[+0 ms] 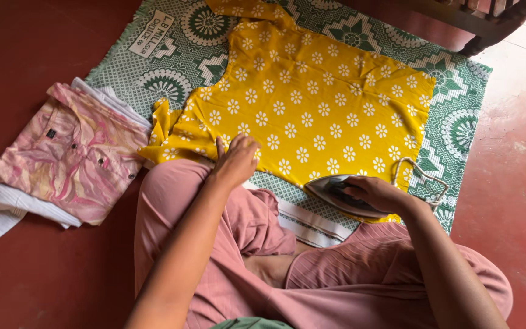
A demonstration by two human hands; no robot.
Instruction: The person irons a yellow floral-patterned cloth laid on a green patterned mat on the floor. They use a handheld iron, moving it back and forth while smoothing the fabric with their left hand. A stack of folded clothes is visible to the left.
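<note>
Right grip: the right hand [377, 194] is being closed round the handle of the iron [342, 196], which is being rested on the hem.
Left grip: the left hand [237, 159] is being pressed flat, holding nothing, keeping the cloth taut.
Yellow dress [318, 103]: being kept spread on the green mat [458, 128] on the floor.
Folded clothes [68, 155]: being kept aside, left.

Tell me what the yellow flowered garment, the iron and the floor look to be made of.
Yellow garment: thin woven cloth, likely cotton, matte; it lies flat with soft creases at the sleeve.
Iron, under the right hand: shiny metal soleplate with a dark, probably plastic, top; a cloth-braided cord trails off.
Floor: hard, smooth, red, perhaps polished cement; it gives a dull sheen.
</note>
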